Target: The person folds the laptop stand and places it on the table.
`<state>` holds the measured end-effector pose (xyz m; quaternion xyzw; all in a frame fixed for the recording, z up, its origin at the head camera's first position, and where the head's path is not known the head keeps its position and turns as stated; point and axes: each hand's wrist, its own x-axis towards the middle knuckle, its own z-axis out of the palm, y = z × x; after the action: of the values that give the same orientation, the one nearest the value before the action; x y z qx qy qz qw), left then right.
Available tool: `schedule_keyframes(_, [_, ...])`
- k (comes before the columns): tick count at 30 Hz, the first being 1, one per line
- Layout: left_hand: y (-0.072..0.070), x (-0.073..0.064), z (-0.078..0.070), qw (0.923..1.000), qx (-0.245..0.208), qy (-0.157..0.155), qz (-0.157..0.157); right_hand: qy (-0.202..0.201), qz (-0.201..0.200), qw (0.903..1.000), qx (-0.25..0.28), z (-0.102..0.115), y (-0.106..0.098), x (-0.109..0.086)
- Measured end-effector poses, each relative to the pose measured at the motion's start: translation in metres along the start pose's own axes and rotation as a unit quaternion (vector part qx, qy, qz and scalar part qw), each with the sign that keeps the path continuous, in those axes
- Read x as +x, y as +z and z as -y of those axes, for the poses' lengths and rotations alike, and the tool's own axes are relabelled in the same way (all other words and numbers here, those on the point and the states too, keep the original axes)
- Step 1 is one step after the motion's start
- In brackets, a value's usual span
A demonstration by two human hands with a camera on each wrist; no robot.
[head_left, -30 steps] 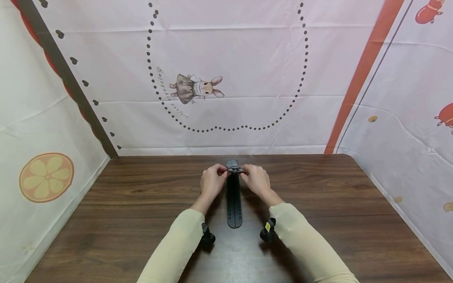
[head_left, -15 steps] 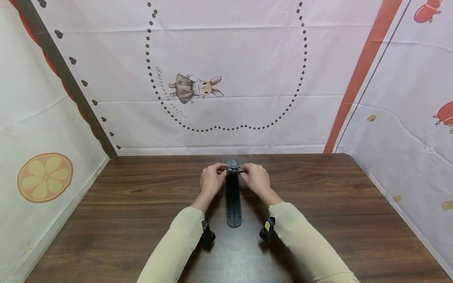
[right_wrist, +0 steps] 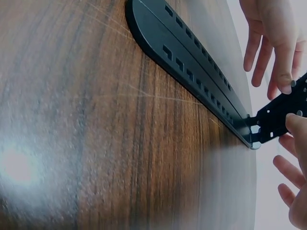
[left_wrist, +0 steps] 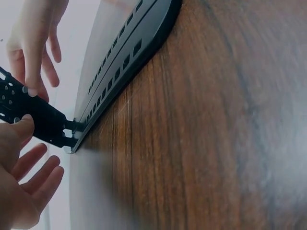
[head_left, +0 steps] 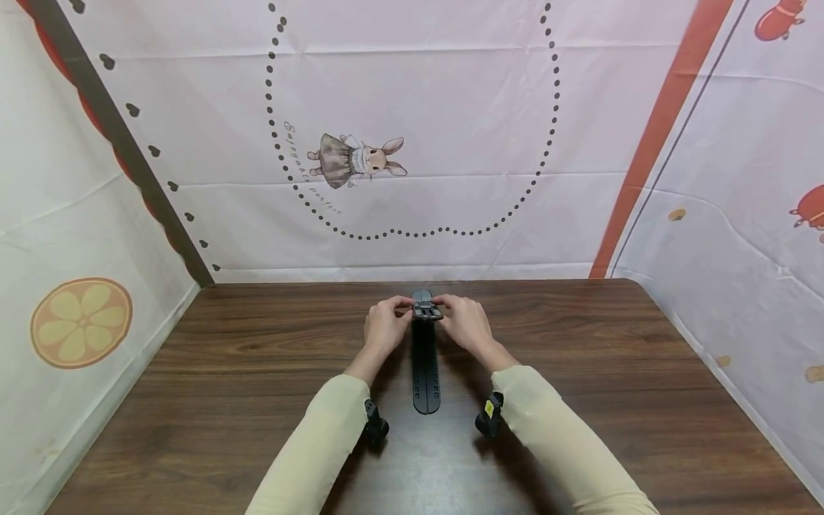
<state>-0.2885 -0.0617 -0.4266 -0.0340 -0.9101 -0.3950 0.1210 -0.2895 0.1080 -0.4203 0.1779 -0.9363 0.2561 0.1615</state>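
Note:
A black folding stand has a long slotted base (head_left: 426,379) lying on the table, pointing away from the person. At its far end, a hinged plate (head_left: 428,310) stands up from the base. My left hand (head_left: 384,327) holds the plate's left side, its thumb tip pressed on the face in the left wrist view. On the other side my right hand (head_left: 468,325) holds the plate likewise, thumb on the face. The hinge (left_wrist: 74,129) shows in the left wrist view. Other fingers of both hands spread behind the plate (right_wrist: 283,110).
The brown wooden table (head_left: 257,386) extends around the stand on both sides. A patterned white cloth (head_left: 476,143) rises just behind the table's far edge and at both sides. Black cameras sit at both wrists, close above the table.
The hinged plate has tipped slightly toward the person and shows more of its slotted top side. The right fingers have shifted a little on its edge; the base has stayed put.

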Motion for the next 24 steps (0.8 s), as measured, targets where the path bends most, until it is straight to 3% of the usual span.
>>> schedule_keyframes(10, [-0.0033,-0.0002,0.0014,0.999,0.029,0.001,0.035,-0.021,0.037,0.999,0.01,-0.0045,-0.005,0.0014])
schedule_keyframes(24, [-0.0041,0.0,0.0071,0.9948,0.071,0.037,0.062,-0.023,0.077,0.9968,0.002,-0.0064,-0.0034,-0.0026])
